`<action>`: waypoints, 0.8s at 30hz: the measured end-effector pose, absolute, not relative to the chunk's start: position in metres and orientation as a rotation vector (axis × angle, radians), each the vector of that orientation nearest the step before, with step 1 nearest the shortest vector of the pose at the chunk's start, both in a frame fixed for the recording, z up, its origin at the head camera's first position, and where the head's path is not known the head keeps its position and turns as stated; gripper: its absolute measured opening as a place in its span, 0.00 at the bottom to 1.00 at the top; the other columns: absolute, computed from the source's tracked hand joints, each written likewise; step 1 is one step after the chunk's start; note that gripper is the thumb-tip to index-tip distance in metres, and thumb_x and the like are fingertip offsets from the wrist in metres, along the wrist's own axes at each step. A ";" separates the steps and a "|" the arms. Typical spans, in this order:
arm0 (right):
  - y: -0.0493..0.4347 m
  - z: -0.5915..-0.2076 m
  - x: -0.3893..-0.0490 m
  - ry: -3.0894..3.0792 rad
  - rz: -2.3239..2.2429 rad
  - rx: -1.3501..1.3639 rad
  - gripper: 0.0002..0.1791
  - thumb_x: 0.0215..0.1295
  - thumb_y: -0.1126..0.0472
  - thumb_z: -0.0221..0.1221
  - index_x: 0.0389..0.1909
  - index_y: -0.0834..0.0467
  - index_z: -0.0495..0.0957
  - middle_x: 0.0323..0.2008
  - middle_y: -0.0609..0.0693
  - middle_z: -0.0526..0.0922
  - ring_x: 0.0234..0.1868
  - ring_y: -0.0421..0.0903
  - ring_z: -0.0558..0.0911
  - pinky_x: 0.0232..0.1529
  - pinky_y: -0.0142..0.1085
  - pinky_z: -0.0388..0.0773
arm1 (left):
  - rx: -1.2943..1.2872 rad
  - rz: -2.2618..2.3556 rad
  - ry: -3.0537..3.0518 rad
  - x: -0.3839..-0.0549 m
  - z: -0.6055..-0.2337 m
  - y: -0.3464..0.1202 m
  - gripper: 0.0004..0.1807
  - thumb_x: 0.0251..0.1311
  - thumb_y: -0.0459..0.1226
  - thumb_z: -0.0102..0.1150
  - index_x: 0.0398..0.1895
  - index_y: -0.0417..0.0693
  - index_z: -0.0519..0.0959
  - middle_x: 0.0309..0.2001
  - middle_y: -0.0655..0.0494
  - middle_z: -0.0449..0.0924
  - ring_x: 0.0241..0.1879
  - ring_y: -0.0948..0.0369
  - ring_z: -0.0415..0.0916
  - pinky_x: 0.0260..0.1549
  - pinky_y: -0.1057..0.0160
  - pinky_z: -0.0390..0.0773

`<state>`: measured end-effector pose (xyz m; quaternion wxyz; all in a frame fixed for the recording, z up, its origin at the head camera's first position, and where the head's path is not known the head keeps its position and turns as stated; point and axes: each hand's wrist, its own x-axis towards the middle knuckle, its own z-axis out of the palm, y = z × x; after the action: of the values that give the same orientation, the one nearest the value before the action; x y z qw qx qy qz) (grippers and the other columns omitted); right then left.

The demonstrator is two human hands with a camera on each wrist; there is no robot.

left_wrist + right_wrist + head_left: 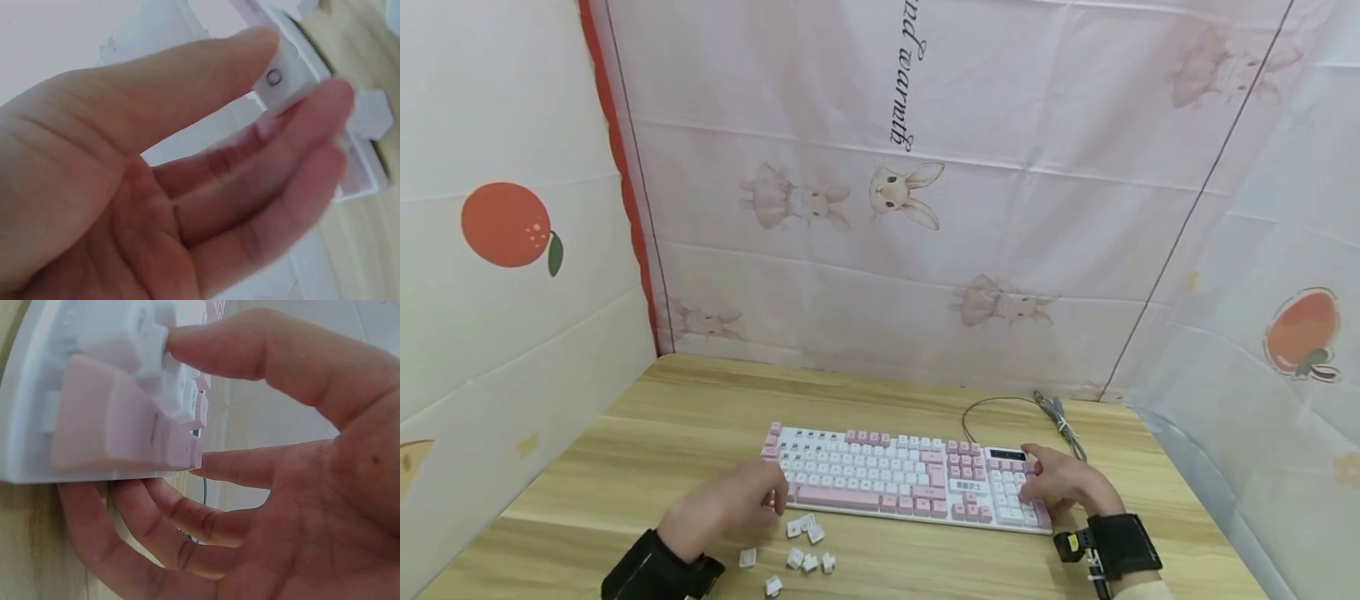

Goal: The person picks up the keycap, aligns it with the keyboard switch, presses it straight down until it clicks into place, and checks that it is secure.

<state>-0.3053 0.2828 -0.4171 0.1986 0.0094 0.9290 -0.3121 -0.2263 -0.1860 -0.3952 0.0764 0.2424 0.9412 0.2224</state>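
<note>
A white and pink keyboard lies on the wooden table. Between the thumb and fingers of my left hand is a white keycap marked with a round letter like an O, pinched near the keyboard's left end. My right hand grips the right end of the keyboard. Its thumb presses on the white number keys, while the other fingers reach along and under the edge beside a tall pink key. Dark spots without caps show at the keyboard's upper left.
Several loose white keycaps are scattered on the table in front of the keyboard. A bundled grey cable lies behind its right end. Printed cloth hangs around the table at the back and both sides.
</note>
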 end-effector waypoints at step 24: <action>0.283 -0.416 -0.305 2.613 -0.839 0.033 0.52 0.55 0.62 0.72 0.77 0.66 0.55 0.58 0.66 0.73 0.48 0.52 0.78 0.37 0.46 0.86 | 0.791 0.689 2.925 -0.238 -0.393 -0.188 0.06 0.54 0.25 0.68 0.33 0.44 0.85 0.33 0.55 0.84 0.31 0.66 0.74 0.31 0.66 0.77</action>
<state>-0.3052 0.2828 -0.4156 0.1974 0.0118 0.9333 -0.2997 -0.2378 -0.1877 -0.3928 0.0171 0.2545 0.9412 0.2217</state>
